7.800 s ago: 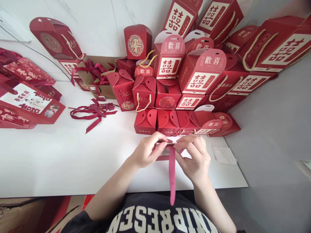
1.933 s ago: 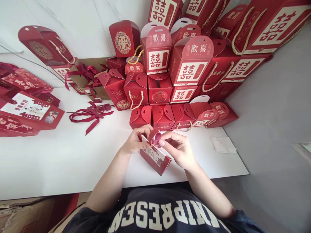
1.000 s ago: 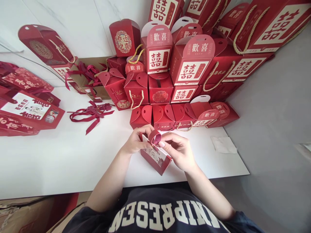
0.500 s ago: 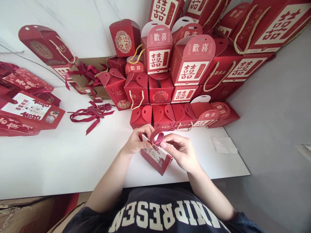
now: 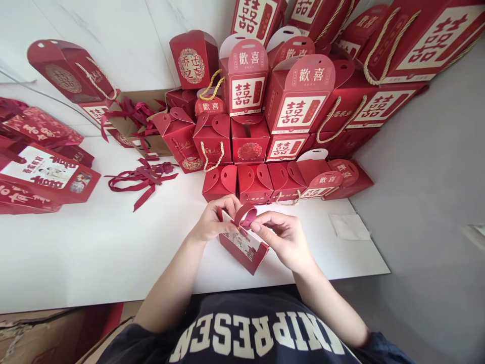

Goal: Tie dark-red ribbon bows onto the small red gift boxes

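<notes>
Thumb and forefinger of the right hand pinch a looped wine-red ribbon; the left hand grips the top of a small red-and-white printed cardboard box beside the loop's base. The box sits askew over a smooth white tabletop, near a row of squat red paper boxes. Farther left lie loose dark-red ribbons.

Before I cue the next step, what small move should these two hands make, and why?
Probably have the right hand ease the strap down toward the box's top edge, with the left hand bracing the small red box. The strap stands in an open loop there, the right hand pinches its side, and the left grips the box beside it. Whether its ends are fastened is hidden.
</notes>
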A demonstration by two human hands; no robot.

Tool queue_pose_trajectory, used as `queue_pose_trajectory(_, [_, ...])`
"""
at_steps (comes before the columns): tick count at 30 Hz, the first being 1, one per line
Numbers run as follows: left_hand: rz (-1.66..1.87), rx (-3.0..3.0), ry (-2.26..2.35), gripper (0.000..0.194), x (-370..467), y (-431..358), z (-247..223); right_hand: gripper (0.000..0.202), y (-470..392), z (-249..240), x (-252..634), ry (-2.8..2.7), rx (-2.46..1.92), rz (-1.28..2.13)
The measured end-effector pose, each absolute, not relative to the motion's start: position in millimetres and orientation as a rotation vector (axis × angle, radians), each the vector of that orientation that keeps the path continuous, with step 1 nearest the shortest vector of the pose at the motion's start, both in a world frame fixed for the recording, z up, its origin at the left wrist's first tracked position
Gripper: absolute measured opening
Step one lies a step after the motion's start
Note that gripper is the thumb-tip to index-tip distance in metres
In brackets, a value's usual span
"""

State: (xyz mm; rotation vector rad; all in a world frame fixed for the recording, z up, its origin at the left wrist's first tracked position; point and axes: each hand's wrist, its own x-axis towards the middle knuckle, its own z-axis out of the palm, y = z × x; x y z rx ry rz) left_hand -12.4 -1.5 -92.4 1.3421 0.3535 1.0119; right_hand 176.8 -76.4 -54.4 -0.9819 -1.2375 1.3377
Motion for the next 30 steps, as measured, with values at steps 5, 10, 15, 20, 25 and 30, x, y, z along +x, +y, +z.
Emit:
queue_pose_trajectory(5, [1.023, 1.306, 0.334, 0.033, -11.5, -3.0, -91.9, 0.013, -77.6, -55.8, 173.8, -1.169, -1.006, 1.329])
queue_pose_trajectory(10, [1.026, 1.301, 0.354, 0.034, -10.4, -3.5, -89.6, 0.012, -74.5, -55.8, 174.9, -1.176, -0.981, 1.356])
queue_pose_trajectory(15, [1.025, 1.313, 0.339, 0.035, -9.7, -4.1, -87.2, 0.012, -72.1, -52.2, 176.6, -1.226, -0.981, 1.361])
queue_pose_trajectory(20, [1.033, 1.323, 0.352, 0.036, -10.2, -4.5, -89.7, 0.009, -72.8, -49.0, 177.6, -1.262, -1.010, 1.337])
queue_pose_trajectory(25, [1.044, 1.340, 0.354, 0.035, -10.6, -4.6, -93.2, 0.008, -72.5, -49.7, 179.2, -1.266, -1.003, 1.347])
queue_pose_trajectory(30, [1.077, 1.361, 0.382, 0.035, -9.0, -5.1, -93.6, 0.008, -70.4, -52.8, 180.7, -1.220, -0.962, 1.402])
